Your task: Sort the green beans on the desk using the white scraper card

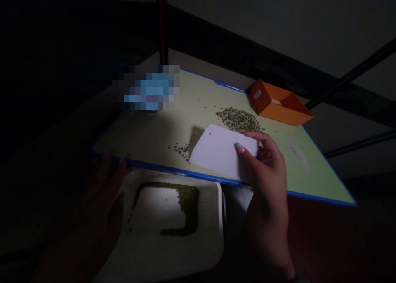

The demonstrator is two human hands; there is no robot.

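Observation:
My right hand [267, 167] pinches a flat white plastic scraper [219, 151], thumb on its upper face, tilted over the front part of the table. A few small green beans [182, 149] lie scattered at the scraper's left edge. Behind it is a pile of green beans mixed with white grains [238, 119]. My left hand [103, 204] is dim, its fingers stretched and apart at the table's front edge, beside the white basin [210, 250]. More green beans [190, 204] line the basin's bottom along its far and right sides.
The pale green folding table [321, 188] has a blue rim. An orange open box [286, 105] stands at its back right. A streak of white grains [297, 153] lies on the right. A pixelated blue thing [154, 87] is at the back left. Surroundings are dark.

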